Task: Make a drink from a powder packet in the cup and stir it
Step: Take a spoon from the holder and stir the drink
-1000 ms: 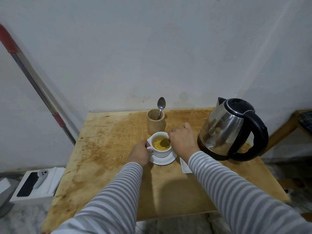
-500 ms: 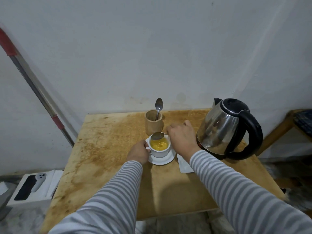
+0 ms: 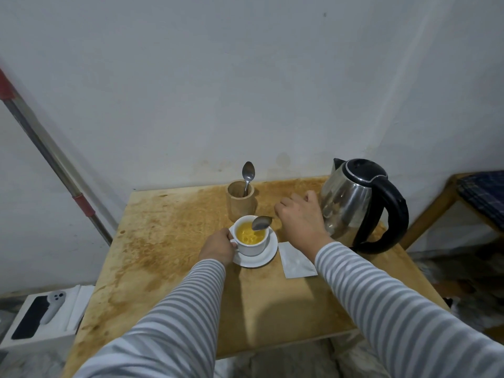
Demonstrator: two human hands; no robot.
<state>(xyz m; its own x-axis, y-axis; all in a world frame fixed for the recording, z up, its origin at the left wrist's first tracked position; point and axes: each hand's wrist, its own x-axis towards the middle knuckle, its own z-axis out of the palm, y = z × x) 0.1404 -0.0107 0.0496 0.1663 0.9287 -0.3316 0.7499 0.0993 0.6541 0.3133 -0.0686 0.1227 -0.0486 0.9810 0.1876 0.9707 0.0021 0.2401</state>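
Observation:
A white cup [image 3: 253, 248] holding a yellow drink [image 3: 249, 234] stands on a white saucer [image 3: 268, 256] in the middle of the wooden table [image 3: 169, 241]. My left hand [image 3: 218, 247] grips the cup at its handle on the left side. My right hand [image 3: 300, 218] holds a metal spoon [image 3: 261, 222] by its handle, the bowl lifted just above the cup's right rim. A white powder packet [image 3: 296, 260] lies flat to the right of the saucer.
A wooden holder [image 3: 241, 200] with a second spoon [image 3: 248, 173] stands behind the cup. A steel kettle [image 3: 357, 203] with a black handle sits at the right, close to my right hand. A pole [image 3: 54, 156] leans at the left; a white box [image 3: 43, 315] lies on the floor.
The spoon was down in the drink a second ago; my right hand has lifted it out and drawn it to the right rim. My left hand stays on the cup.

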